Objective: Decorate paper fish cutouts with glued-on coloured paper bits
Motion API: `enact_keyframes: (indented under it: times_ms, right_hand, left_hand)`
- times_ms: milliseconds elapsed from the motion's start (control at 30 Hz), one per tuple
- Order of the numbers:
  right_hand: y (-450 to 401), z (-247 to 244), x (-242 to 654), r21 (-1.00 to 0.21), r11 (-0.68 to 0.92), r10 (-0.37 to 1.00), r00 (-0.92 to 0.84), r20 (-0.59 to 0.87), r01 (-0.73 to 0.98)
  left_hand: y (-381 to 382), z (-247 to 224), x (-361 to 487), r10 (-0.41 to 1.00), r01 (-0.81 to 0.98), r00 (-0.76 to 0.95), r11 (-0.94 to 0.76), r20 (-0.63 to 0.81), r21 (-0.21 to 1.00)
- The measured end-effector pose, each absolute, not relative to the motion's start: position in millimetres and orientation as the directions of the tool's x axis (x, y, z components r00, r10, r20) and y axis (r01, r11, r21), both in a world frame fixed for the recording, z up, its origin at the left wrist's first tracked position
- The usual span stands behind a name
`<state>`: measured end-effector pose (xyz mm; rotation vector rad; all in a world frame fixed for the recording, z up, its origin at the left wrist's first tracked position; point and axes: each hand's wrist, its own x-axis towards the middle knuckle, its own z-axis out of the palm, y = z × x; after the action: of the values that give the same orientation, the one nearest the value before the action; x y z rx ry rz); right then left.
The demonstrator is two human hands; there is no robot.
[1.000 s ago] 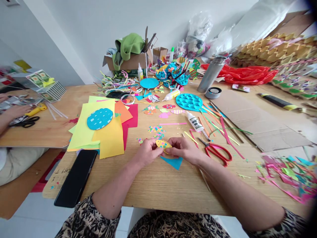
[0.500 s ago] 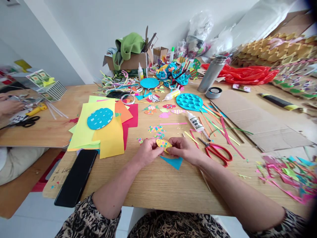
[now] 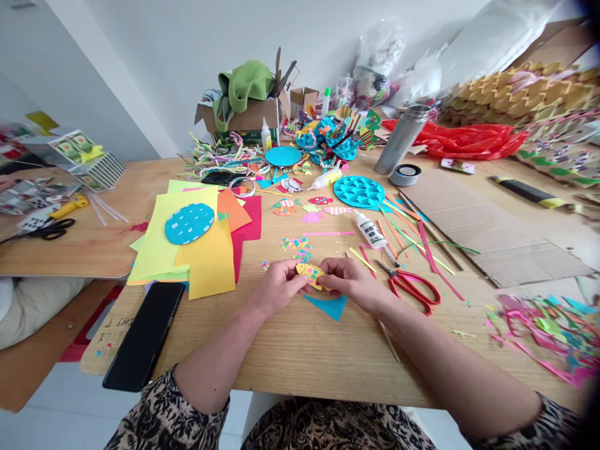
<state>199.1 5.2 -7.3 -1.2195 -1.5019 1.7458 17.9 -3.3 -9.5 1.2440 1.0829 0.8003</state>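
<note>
A yellow paper fish (image 3: 311, 274) with coloured dots is held up between both hands above the table. My left hand (image 3: 280, 285) pinches its head end, and my right hand (image 3: 350, 281) grips the tail end, partly hiding it. Beneath the hands lies a blue paper scrap (image 3: 330, 306). Small coloured paper bits (image 3: 296, 247) are scattered just beyond, and several finished paper fish (image 3: 320, 200) lie farther back. To the right of my right hand are red-handled scissors (image 3: 412, 289) and a white glue bottle (image 3: 370, 230) on its side.
Coloured paper sheets (image 3: 210, 265) and a black phone (image 3: 144, 335) lie left. A metal flask (image 3: 402, 140) stands at the back right, near a cardboard sheet (image 3: 487, 219) and paper offcuts (image 3: 544, 331). Black scissors (image 3: 51, 230) rest on the adjoining table at far left.
My hands keep the fish in nearly the same place; the right fingers have shifted slightly at its tail. At far left, another person's hand has drawn back mostly out of view.
</note>
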Motion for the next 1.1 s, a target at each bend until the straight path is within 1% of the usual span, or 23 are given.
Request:
enact_keyframes:
  times_ms: [333,600,933,1100]
  right_hand:
    - [6.0,-12.1,197.5,-0.969,-0.135,0.855,-0.47,-0.219,0.207]
    - [3.2,-11.4,197.1,-0.953,-0.065,0.836,-0.506,-0.214,0.297]
    - [3.8,-10.8,198.7,-0.955,-0.072,0.831,-0.512,-0.216,0.287]
    - [2.8,-9.5,197.1,-0.956,-0.04,0.831,-0.522,-0.194,0.291]
  left_hand:
    - [-2.5,-11.9,19.1,0.924,0.099,0.337,0.156,-0.181,0.983]
    - [-2.0,-13.6,17.9,0.93,0.146,0.336,0.102,-0.146,0.984]
    - [-1.6,-13.8,18.2,0.937,0.149,0.327,0.079,-0.125,0.986]
    - [-1.9,-12.2,18.0,0.945,0.127,0.303,0.091,-0.126,0.988]
